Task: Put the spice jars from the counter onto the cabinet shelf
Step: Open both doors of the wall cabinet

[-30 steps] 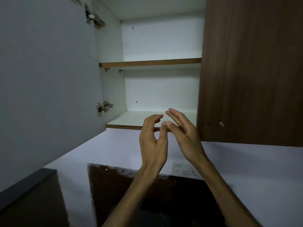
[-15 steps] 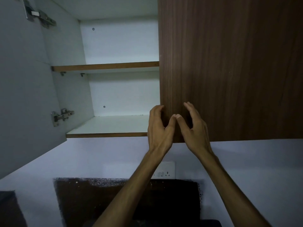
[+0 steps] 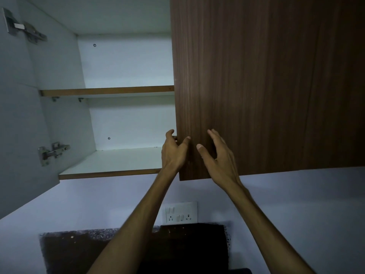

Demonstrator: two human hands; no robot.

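Observation:
The wall cabinet stands half open. Its lower shelf [image 3: 118,163] and upper shelf [image 3: 106,90] are white with brown edges, and both are bare. No spice jar is in view. My left hand [image 3: 173,153] is at the left edge of the closed brown cabinet door [image 3: 266,86], fingers curled behind the edge and thumb on the front. My right hand [image 3: 217,157] is just to its right, in front of the door's lower part, fingers spread and holding nothing.
The left cabinet door [image 3: 17,115] is swung open towards me, with metal hinges [image 3: 51,153] on the cabinet's side wall. Below the cabinet are a white wall, a switch and socket plate [image 3: 180,212] and a dark backsplash panel [image 3: 177,250].
My view has swung to the right and closer to the cabinet. Both hands have moved from in front of the lower shelf to the closed door, and my left hand now grips its edge.

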